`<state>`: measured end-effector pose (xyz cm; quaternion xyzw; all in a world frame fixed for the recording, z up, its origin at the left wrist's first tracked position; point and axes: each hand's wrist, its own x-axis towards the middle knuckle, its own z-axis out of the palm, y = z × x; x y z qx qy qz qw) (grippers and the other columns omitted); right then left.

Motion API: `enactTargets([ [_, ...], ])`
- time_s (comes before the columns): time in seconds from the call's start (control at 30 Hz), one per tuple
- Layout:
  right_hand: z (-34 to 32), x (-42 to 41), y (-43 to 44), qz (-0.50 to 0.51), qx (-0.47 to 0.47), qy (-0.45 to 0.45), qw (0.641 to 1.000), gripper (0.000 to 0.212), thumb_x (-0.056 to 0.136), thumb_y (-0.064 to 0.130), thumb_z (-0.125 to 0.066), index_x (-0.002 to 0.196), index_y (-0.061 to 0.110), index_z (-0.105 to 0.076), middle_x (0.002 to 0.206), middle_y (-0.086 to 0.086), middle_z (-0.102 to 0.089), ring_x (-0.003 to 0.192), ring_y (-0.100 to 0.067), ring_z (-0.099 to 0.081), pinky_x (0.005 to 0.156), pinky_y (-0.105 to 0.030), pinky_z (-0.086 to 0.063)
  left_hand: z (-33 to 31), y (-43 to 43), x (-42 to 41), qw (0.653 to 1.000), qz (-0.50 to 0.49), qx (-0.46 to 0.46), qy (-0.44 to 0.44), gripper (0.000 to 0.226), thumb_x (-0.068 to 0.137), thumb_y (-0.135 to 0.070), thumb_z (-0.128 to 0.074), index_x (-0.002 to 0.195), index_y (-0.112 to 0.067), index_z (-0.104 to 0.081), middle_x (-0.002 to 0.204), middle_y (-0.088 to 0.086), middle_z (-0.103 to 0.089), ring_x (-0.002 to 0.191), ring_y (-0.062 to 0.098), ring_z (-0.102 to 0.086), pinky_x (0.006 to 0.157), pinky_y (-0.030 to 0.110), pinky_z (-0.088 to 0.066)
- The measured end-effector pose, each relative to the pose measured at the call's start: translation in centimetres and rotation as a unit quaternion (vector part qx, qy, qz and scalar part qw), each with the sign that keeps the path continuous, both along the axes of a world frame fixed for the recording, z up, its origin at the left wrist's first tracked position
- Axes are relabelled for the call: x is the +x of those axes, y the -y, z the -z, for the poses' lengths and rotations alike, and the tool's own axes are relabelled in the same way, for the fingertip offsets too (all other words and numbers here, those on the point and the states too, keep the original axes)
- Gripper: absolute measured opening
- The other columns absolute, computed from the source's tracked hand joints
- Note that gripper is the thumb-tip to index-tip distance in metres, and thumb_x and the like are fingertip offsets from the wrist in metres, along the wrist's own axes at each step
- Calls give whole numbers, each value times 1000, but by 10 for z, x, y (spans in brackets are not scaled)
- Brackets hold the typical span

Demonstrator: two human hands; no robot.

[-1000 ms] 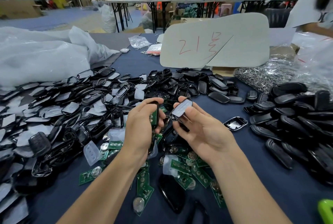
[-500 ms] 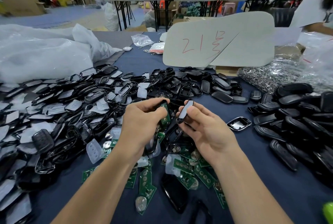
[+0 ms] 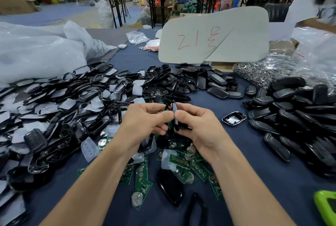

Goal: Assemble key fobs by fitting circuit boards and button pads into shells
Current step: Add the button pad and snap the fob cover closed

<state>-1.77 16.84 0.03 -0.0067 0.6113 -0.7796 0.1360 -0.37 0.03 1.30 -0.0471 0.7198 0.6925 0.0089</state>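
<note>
Pretty much the only readable thing was the red handwriting on the grey board (image 3: 236, 43) propped up at the back of the worktop (image 3: 254, 171). It said "21" in big marker strokes on the board's left half. Right after it came a tall, stacked handwritten character that I honestly couldn't make out. Off to the right of the board, the clear plastic bag (image 3: 312, 43) had a couple of short red marks on it, too blurry to read. In front of the board, the green circuit boards (image 3: 143, 185) had print way too small to tell, and any lettering on the black shells (image 3: 283, 93) was unreadable too.
</note>
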Motion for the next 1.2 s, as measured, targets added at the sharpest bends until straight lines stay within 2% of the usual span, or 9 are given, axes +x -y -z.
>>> enactTargets([
  [0.07, 0, 0, -3, -13, -4, -11, 1000, 24, 91, 3, -73, 109, 17, -79, 105, -5, -79, 93, -15, -72, 84, -35, -61, -1, -1, 0, 1000, -3, 16, 3, 10, 76, -21, -89, 85, -21, -85, 71, 9, -76, 53, 13, -66, 53, 20, -55],
  [0.17, 0, 0, -6, -32, -8, -35, 999, 27, 86, -4, -75, 90, 22, -83, 91, -1, -80, 78, -9, -74, 68, -21, -59, 0, -3, 1, 1000, -4, 14, -11, 43, 57, -37, -90, 95, -17, -80, 72, 10, -76, 53, 14, -68, 51, 20, -56],
  [0.3, 1, 1, -7, -12, 17, -57, 998, 28, 80, -4, -81, 98, 17, -82, 96, -9, -80, 87, -22, -76, 79, -32, -64, 0, -3, 1, 999, 25, 32, -10, 26, 62, -37, -88, 85, -24, -85, 76, 15, -78, 59, 17, -73, 55, 21, -59],
  [0.4, 2, 1, -6, 11, 66, -82, 994, 35, 75, -3, -86, 104, 16, -81, 98, -8, -80, 99, -29, -75, 81, -29, -62, 0, -1, 2, 999, 45, 18, -19, 18, 80, -19, -84, 83, -36, -85, 78, 10, -79, 65, 15, -74, 61, 23, -61],
  [0.6, 1, 3, -2, 66, 170, -161, 970, 37, 69, 6, -90, 88, 37, -81, 88, 14, -80, 91, -3, -75, 83, -25, -59, 3, 1, 2, 998, 27, 5, -49, 28, 85, -5, -80, 92, -31, -86, 91, 7, -82, 81, 16, -78, 67, 22, -59],
  [0.83, -7, 10, 0, 71, 224, -198, 951, 39, 74, 11, -87, 90, 46, -79, 85, 31, -75, 87, 14, -69, 71, -2, -49, 3, 2, 0, 998, 10, 6, -55, 19, 85, -8, -81, 93, -25, -86, 91, 11, -81, 83, 23, -79, 71, 25, -61],
  [1.0, -6, 22, 12, 95, 325, -285, 897, 48, 76, 6, -76, 107, 42, -79, 91, 24, -77, 85, 3, -71, 78, -17, -58, 6, -6, 0, 994, -66, -37, -73, 22, 91, -15, -79, 81, -34, -85, 80, 5, -80, 73, 19, -78, 65, 25, -61],
  [1.1, -4, 22, 16, 123, 380, -280, 873, 45, 77, 9, -74, 112, 37, -79, 111, 12, -78, 100, -12, -72, 91, -34, -59, 10, -13, -2, 992, -97, -47, -70, 33, 90, -9, -79, 72, -36, -84, 75, 2, -79, 69, 15, -77, 64, 24, -61],
  [1.2, -4, 23, 17, 153, 389, -268, 868, 43, 77, 12, -73, 110, 39, -78, 112, 9, -78, 95, -20, -74, 85, -39, -61, 12, -18, -3, 989, -120, -35, -73, 29, 90, -6, -79, 74, -29, -84, 77, 5, -80, 74, 21, -78, 68, 30, -64],
])
